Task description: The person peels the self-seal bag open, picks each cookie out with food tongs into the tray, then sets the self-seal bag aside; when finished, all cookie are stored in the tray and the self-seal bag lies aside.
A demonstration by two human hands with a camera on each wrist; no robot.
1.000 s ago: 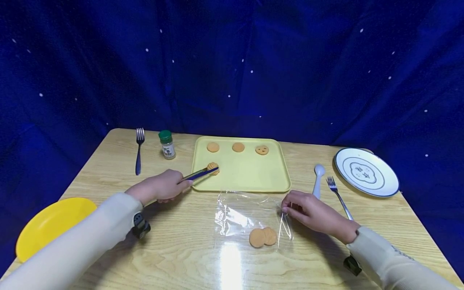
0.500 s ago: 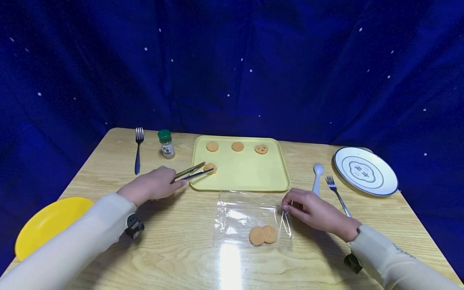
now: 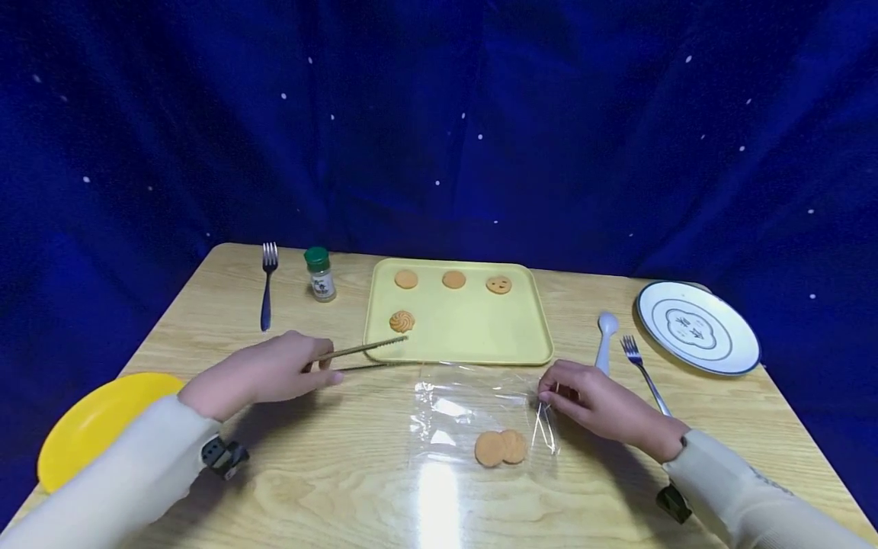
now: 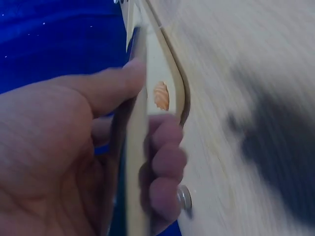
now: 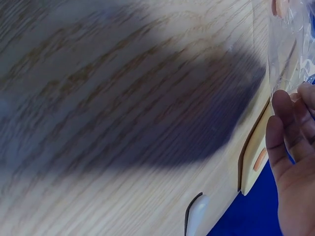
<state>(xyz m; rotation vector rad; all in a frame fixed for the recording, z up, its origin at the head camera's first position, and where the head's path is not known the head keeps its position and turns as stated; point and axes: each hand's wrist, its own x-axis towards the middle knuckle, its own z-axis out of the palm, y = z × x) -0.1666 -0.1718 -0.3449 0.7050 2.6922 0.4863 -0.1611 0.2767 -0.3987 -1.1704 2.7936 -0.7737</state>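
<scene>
My left hand (image 3: 274, 370) grips a pair of metal tongs (image 3: 363, 348), their arms spread and nothing between the tips. The tips lie over the front left edge of the pale yellow tray (image 3: 473, 324). Just beyond them a swirl cookie (image 3: 402, 322) rests on the tray. Two plain round cookies (image 3: 406, 279) and a cookie with dark chips (image 3: 498, 285) line the tray's back. In front of the tray lies a clear plastic bag (image 3: 446, 415) with two overlapping cookies (image 3: 489, 449) in it. My right hand (image 3: 590, 396) pinches the bag's right edge.
Left of the tray are a green-capped shaker (image 3: 320, 276) and a fork (image 3: 267, 290), with a yellow plate (image 3: 96, 427) nearer me. At the right lie a pale spoon (image 3: 605, 335), a second fork (image 3: 645, 374) and a white plate (image 3: 658, 309) with a dark blue rim.
The tongs were around the swirl cookie; they have spread and drawn back toward the near left with my left hand, leaving the cookie on the tray. My right hand stays on the bag.
</scene>
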